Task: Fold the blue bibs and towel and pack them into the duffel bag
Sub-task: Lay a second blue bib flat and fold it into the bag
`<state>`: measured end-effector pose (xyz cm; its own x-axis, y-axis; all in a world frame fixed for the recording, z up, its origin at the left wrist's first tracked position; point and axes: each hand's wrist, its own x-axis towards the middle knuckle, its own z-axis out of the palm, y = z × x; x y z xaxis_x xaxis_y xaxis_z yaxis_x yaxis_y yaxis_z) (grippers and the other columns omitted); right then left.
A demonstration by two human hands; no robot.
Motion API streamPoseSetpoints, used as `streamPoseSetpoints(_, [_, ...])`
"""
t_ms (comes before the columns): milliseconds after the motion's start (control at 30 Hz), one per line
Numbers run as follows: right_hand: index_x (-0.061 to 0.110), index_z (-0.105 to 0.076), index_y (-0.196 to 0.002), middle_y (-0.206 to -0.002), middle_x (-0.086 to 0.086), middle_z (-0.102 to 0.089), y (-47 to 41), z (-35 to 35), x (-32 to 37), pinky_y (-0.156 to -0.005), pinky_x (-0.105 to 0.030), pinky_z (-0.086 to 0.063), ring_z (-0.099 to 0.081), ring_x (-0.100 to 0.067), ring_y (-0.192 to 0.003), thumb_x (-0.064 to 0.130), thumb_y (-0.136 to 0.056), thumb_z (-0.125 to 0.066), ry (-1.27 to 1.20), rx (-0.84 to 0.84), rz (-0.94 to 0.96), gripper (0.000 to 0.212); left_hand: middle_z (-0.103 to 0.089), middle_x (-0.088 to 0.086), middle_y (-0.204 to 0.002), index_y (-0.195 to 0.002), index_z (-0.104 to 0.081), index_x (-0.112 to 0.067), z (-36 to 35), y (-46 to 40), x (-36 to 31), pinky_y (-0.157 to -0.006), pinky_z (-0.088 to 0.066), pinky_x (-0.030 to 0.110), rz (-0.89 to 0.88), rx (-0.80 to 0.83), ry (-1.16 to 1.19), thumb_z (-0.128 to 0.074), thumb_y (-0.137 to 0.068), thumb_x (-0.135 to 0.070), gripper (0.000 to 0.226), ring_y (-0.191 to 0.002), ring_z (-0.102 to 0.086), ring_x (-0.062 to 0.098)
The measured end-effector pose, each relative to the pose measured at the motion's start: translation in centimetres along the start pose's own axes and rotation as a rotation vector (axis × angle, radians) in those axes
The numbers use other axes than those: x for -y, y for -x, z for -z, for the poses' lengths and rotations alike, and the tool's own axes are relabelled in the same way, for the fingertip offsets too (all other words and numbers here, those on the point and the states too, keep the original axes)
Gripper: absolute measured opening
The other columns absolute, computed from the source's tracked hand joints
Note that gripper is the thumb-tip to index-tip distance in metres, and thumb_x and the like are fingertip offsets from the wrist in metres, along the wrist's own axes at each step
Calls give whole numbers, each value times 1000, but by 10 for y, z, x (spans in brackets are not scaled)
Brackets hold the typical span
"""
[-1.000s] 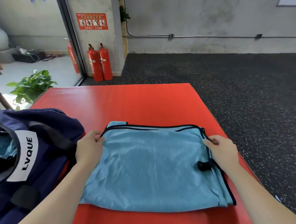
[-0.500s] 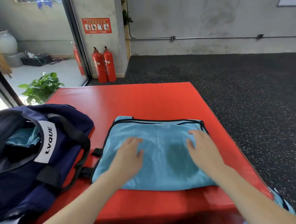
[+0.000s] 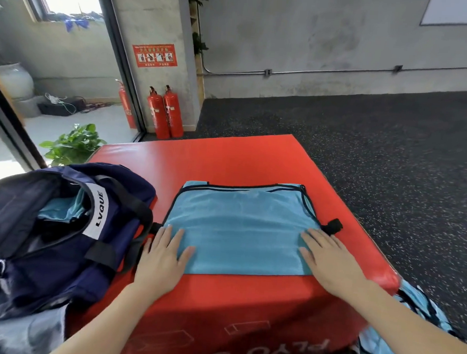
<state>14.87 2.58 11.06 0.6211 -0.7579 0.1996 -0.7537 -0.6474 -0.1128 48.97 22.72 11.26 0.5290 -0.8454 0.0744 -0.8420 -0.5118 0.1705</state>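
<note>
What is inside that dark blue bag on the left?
Through the open top of the duffel bag, some light blue cloth shows, much like the folded bib on the red box. Whatever lies deeper is hidden by the bag's dark sides.

A folded blue bib (image 3: 237,229) lies flat on a red padded box (image 3: 228,160). The left hand (image 3: 162,257) presses its near left corner with straight fingers; the right hand (image 3: 328,259) presses the near right edge. An open navy duffel bag (image 3: 59,234) sits to the left, blue cloth inside. More blue bibs (image 3: 397,337) hang at the near right.
</note>
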Motion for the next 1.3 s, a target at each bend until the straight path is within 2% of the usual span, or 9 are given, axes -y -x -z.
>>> streamPoseSetpoints(133, [12, -63, -130, -141, -4, -54, 7, 14, -6, -113, -35, -36, -51, -23, -132, 27, -98, -61, -337, -108, -134, 35, -41, 14, -156, -146, -52, -17, 4, 2, -23, -120, -19, 58, -31, -55, -49, -14, -94, -64, 80, -150, -29, 31])
streamPoseSetpoints(233, [10, -64, -123, -125, -8, -61, 12, 27, -14, -107, -33, -39, -58, -24, -117, 15, -93, -66, -452, -191, -241, 30, -28, 13, -163, -153, -40, -21, 5, 5, -61, -124, -6, 53, -136, -45, -6, -9, -91, -67, 83, -154, -14, 29])
streamPoseSetpoints(333, [15, -68, -113, -110, -6, -70, 17, 36, -27, -97, -34, -48, -66, -23, -100, 9, -93, -62, -513, -95, -378, 22, -9, 5, -169, -159, -21, -27, 1, 12, -109, -125, 4, 44, -229, 50, 128, -21, -99, -65, 71, -156, 4, 22])
streamPoseSetpoints(533, [27, -68, -100, -95, 5, -74, 20, 47, -40, -64, -12, -45, -68, -1, -59, 14, -97, -59, -612, 142, -387, 16, -14, 1, -168, -157, -26, -33, -15, 18, -190, -125, 2, 45, -409, 160, 230, -36, -104, -55, 59, -156, 1, 19])
streamPoseSetpoints(633, [26, -70, -103, -93, 8, -71, 16, 50, -39, -68, -16, -45, -67, -7, -71, 32, -95, -67, -685, 217, -360, 11, -10, 0, -169, -158, -22, -38, -24, 12, -205, -125, 3, 50, -430, 182, 150, -30, -103, -60, 60, -156, 4, 20])
streamPoseSetpoints(733, [28, -69, -104, -91, 14, -67, 11, 51, -35, -72, -16, -42, -61, -1, -81, 46, -82, -79, -680, 219, -360, 29, -2, 2, -169, -158, -9, -45, -32, 9, -207, -123, 4, 54, -453, 171, -31, -17, -101, -66, 61, -155, 8, 24])
streamPoseSetpoints(967, [21, -68, -109, -92, 12, -63, -6, 45, -37, -69, -17, -39, -60, -7, -87, 43, -80, -81, -668, 209, -344, 39, 8, -1, -169, -157, 6, -47, -36, 7, -206, -123, 4, 55, -476, 193, -142, -7, -96, -74, 68, -154, 13, 24])
streamPoseSetpoints(1200, [29, -59, -90, -88, 12, -64, -19, 47, -53, -79, -33, -51, -62, -12, -86, 56, -82, -72, -466, 199, -263, 31, -21, -6, -166, -156, -28, -38, -24, 9, -180, -125, 4, 42, -225, 91, 232, -8, -86, -82, 86, -154, -6, 6])
streamPoseSetpoints(1300, [29, -54, -80, -79, 10, -62, -25, 63, -50, -75, -36, -52, -60, -13, -79, 51, -81, -71, -340, 154, -97, 28, -30, -5, -162, -153, -37, -36, -25, 24, -130, -123, -4, 48, -70, -3, 146, -11, -83, -78, 85, -153, -15, 13])
